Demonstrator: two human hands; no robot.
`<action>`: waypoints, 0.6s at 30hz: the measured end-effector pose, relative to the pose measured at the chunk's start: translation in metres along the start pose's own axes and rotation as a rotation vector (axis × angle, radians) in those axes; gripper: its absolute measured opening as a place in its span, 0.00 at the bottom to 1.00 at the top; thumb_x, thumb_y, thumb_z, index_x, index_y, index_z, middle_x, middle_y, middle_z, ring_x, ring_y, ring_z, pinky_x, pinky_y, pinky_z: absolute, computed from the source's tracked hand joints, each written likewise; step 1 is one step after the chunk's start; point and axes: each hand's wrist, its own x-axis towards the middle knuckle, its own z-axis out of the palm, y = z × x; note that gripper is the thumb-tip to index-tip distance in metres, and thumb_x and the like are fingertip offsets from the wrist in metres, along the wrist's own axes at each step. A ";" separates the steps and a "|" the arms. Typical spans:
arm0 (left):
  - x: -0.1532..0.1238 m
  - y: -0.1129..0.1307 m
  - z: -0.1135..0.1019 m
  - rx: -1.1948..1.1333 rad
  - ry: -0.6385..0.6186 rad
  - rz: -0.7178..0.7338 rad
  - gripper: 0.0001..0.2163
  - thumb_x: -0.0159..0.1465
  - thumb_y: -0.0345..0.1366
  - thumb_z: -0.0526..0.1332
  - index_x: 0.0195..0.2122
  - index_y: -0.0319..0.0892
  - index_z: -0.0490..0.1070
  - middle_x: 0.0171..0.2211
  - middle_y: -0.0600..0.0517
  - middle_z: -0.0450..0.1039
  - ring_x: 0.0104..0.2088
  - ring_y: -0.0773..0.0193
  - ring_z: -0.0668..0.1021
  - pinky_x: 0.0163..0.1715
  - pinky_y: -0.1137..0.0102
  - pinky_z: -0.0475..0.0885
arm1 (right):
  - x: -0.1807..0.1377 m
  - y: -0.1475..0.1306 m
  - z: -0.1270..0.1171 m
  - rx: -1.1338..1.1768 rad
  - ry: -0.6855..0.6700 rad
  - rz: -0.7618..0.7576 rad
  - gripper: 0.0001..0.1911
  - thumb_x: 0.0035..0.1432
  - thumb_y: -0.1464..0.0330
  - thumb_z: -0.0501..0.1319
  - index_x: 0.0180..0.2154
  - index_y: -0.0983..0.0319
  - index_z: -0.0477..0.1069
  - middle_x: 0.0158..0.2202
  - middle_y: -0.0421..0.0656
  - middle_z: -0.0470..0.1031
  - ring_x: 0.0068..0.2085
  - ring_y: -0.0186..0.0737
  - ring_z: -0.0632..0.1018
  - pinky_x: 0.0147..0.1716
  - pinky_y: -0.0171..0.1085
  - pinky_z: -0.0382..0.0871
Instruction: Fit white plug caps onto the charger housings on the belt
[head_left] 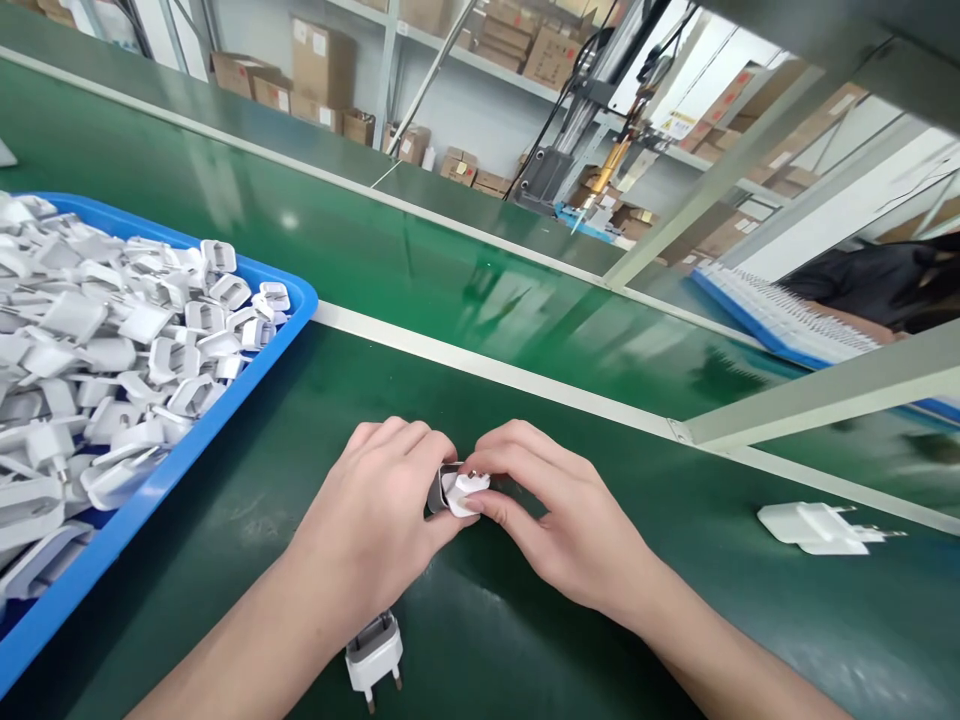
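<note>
Both my hands meet over the green work surface around a small white plug adapter [466,494]. My left hand [382,500] is closed round its darker, greyish end, most of which the fingers hide. From the other side, my right hand [562,505] pinches the white end between thumb and fingertips, near the small metal pins. Below my left wrist lies another plug adapter [375,652], its two pins toward me. A white plug [817,528] with metal pins rests on its side at the far right.
At the left, a blue tray [281,335] is heaped with white plug parts. A pale rail [487,366] crosses behind my hands, with a green belt beyond. Metal frame bars [825,400] slant at the right, near another blue tray and a person in dark clothing. Boxes fill shelves behind.
</note>
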 end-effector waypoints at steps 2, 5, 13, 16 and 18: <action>0.000 0.000 0.004 0.022 0.028 0.001 0.09 0.64 0.35 0.69 0.35 0.43 0.68 0.34 0.57 0.72 0.37 0.60 0.72 0.40 0.62 0.63 | -0.002 0.000 0.001 -0.024 0.032 -0.018 0.04 0.70 0.75 0.60 0.44 0.63 0.72 0.42 0.43 0.73 0.42 0.36 0.73 0.42 0.35 0.68; -0.001 -0.001 0.009 0.062 0.072 0.028 0.10 0.63 0.35 0.70 0.35 0.43 0.67 0.33 0.56 0.71 0.36 0.60 0.72 0.39 0.62 0.62 | -0.003 0.000 0.000 -0.041 0.032 -0.013 0.03 0.70 0.75 0.60 0.44 0.63 0.71 0.41 0.43 0.73 0.41 0.35 0.73 0.41 0.35 0.68; -0.004 -0.001 0.011 0.094 0.135 0.101 0.13 0.61 0.31 0.71 0.34 0.43 0.65 0.31 0.57 0.69 0.33 0.62 0.70 0.37 0.64 0.62 | 0.005 0.002 -0.006 -0.260 -0.054 -0.156 0.05 0.71 0.76 0.57 0.41 0.65 0.71 0.39 0.46 0.75 0.37 0.40 0.68 0.36 0.40 0.63; -0.004 -0.002 0.011 0.102 0.135 0.110 0.13 0.61 0.32 0.72 0.34 0.43 0.65 0.31 0.58 0.69 0.34 0.62 0.71 0.37 0.64 0.62 | 0.007 0.003 -0.005 -0.311 -0.058 -0.188 0.06 0.70 0.78 0.56 0.40 0.65 0.71 0.38 0.47 0.75 0.36 0.40 0.67 0.36 0.40 0.63; -0.003 -0.002 0.011 0.115 0.132 0.108 0.13 0.61 0.34 0.72 0.34 0.43 0.65 0.31 0.57 0.69 0.34 0.61 0.71 0.37 0.64 0.62 | 0.006 0.002 -0.004 -0.339 -0.064 -0.183 0.06 0.70 0.78 0.56 0.40 0.65 0.70 0.39 0.46 0.75 0.36 0.40 0.67 0.36 0.41 0.63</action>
